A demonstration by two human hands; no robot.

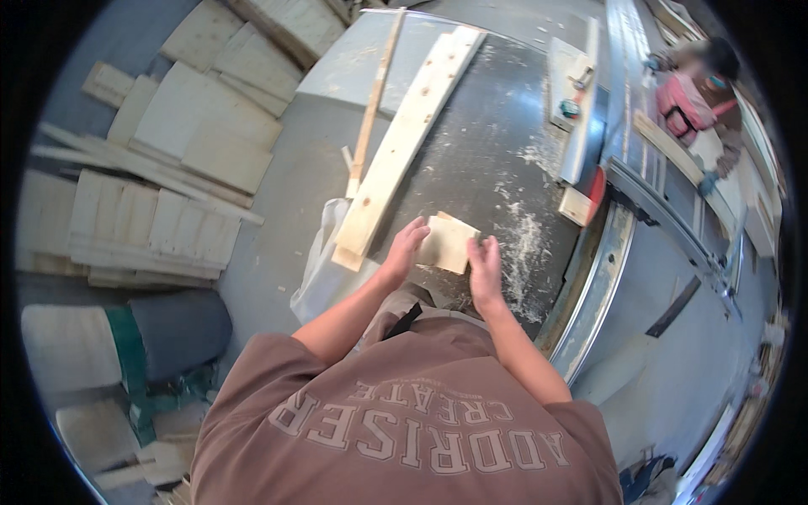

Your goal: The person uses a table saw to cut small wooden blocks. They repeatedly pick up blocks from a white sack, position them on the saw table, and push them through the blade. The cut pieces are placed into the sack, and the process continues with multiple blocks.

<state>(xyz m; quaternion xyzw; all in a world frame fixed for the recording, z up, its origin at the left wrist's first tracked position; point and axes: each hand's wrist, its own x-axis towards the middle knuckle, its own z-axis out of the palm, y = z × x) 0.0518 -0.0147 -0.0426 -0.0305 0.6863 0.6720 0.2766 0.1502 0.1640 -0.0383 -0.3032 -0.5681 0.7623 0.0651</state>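
Observation:
Between my two hands is a small stack of pale, squarish wooden pieces [446, 246], its layers slightly out of line at the far edge. My left hand [407, 246] presses against its left side, fingers pointing forward. On the opposite side, my right hand [486, 269] grips the right edge with bent fingers. The stack is at the near end of a dark saw table [459, 151], in front of my waist. Just left of it, a long knotty plank [412, 143] lies along the table's left side.
Sawdust [526, 240] is scattered to the right, near a metal rail [602, 286]. A narrow wooden strip [376, 101] runs beside the plank. Stacked boards [198, 118] cover the floor at left. Across the rail, another person's gloved hand [709, 183] is by a wooden strip.

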